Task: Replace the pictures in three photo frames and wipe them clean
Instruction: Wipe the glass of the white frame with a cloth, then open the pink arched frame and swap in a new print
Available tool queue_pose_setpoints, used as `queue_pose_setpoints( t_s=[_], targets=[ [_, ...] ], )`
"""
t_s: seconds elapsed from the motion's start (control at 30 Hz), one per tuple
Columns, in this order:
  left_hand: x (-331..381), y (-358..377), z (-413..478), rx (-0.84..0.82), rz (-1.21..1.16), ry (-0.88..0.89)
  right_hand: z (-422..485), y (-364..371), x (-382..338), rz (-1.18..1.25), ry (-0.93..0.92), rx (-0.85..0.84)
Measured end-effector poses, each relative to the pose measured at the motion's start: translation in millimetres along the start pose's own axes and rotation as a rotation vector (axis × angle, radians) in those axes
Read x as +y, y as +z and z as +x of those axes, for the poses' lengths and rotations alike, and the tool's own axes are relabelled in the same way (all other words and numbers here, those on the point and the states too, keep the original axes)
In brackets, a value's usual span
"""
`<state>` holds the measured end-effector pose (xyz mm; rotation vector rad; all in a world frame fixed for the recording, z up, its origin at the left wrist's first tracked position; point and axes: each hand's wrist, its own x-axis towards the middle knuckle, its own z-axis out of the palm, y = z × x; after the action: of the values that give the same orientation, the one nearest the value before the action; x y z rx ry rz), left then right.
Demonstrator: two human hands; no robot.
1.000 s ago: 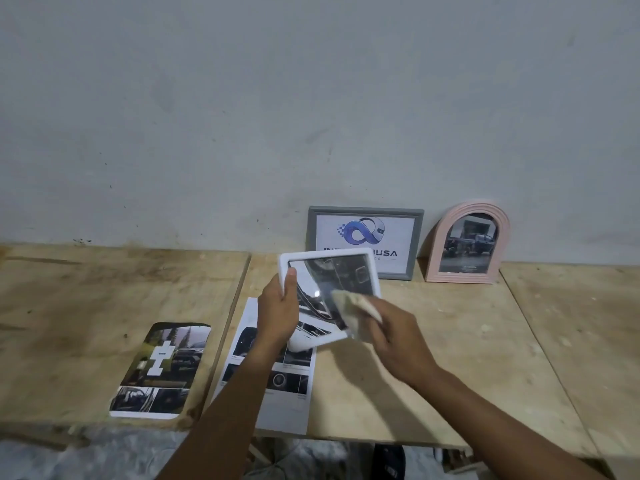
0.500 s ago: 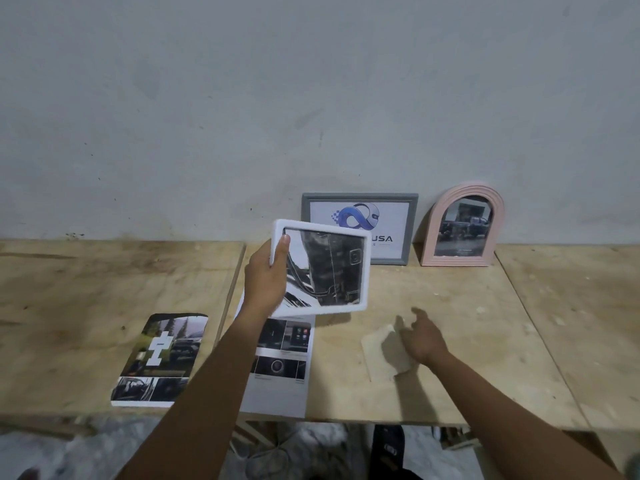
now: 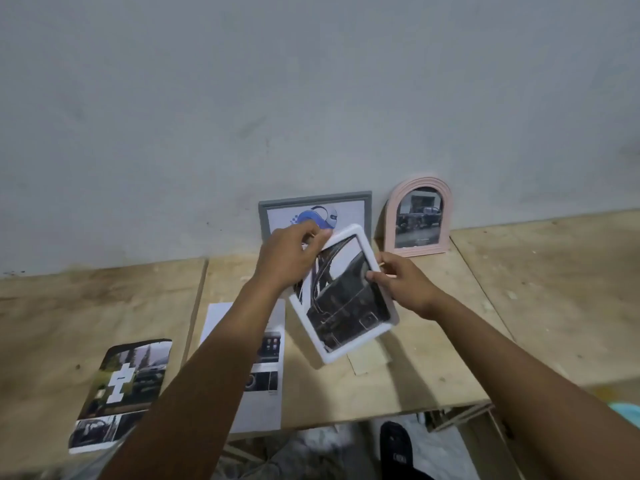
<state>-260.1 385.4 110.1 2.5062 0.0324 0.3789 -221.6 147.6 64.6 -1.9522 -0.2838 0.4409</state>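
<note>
Above the table (image 3: pixel 436 362), I hold the tilted white frame (image 3: pixel 346 299): left hand (image 3: pixel 289 259) grips its far corner, right hand (image 3: pixel 403 284) pinches its right edge. It seems light, stiff and breakable; the rim is the place to hold.

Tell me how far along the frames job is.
Looks done: grey frame and pink frame stand at the wall, pictures in. In hand: left hand and right hand grip the white frame, picture in; the cloth lies on the table. Left: likely just standing it by the others. Wiping can't be judged.
</note>
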Motion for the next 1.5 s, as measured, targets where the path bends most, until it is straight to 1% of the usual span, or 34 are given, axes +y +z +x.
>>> queue_pose_setpoints(
  t_s=[0.07,0.1,0.13,0.17,0.23,0.27,0.3,0.4,0.43,0.5,0.67,0.8,0.97,1.03,1.23,1.37,1.5],
  targets=[
    [5.3,16.3,3.0,0.196,-0.134,-0.017,-5.7,-22.0,21.6,0.183,0.144,0.033],
    [8.5,26.7,3.4,0.213,-0.225,-0.077,-7.9,-33.8,33.1,0.258,0.202,0.065],
    [12.3,41.3,3.5,0.136,-0.311,-0.173,-10.5,-46.8,44.2,0.317,0.247,0.105],
    [17.8,55.9,2.0,-0.019,-0.382,-0.276,-13.1,-58.6,54.2,0.370,0.282,0.140],
    [35.1,93.3,2.0,-0.364,-0.497,-0.369,-19.1,-87.4,73.5,0.467,0.337,0.197],
    [40.3,111.7,3.1,-0.476,-0.563,-0.386,-21.5,-99.8,80.9,0.498,0.356,0.216],
    [49.8,126.1,4.6,-0.547,-0.642,-0.416,-24.3,-111.5,87.4,0.520,0.372,0.225],
    [87.0,173.9,19.8,-0.618,-1.006,-0.553,-31.4,-153.3,113.2,0.514,0.420,0.219],
    [96.2,181.3,21.8,-0.621,-1.087,-0.588,-32.8,-158.2,118.6,0.494,0.434,0.206],
    [120.7,208.5,35.0,-0.634,-1.159,-0.628,-36.0,-180.9,135.4,0.466,0.471,0.230],
    [167.2,271.0,65.8,-0.670,-1.080,-0.675,-34.8,-232.4,171.2,0.460,0.519,0.341],
    [199.4,308.4,88.7,-0.622,-0.985,-0.648,-22.4,-269.8,190.9,0.392,0.481,0.439],
    [214.1,351.1,118.2,-0.544,-0.876,-0.631,-7.6,-297.6,214.4,0.349,0.484,0.482],
    [216.2,362.5,126.4,-0.533,-0.854,-0.616,-1.7,-304.4,224.1,0.315,0.484,0.493],
    [219.1,389.3,140.1,-0.463,-0.833,-0.656,14.5,-311.6,239.5,0.281,0.482,0.527],
    [213.6,403.1,144.5,-0.504,-0.817,-0.612,15.6,-308.5,247.3,0.268,0.509,0.549],
    [210.6,408.1,146.6,-0.511,-0.813,-0.594,11.3,-303.6,257.7,0.260,0.511,0.550]
  ],
)
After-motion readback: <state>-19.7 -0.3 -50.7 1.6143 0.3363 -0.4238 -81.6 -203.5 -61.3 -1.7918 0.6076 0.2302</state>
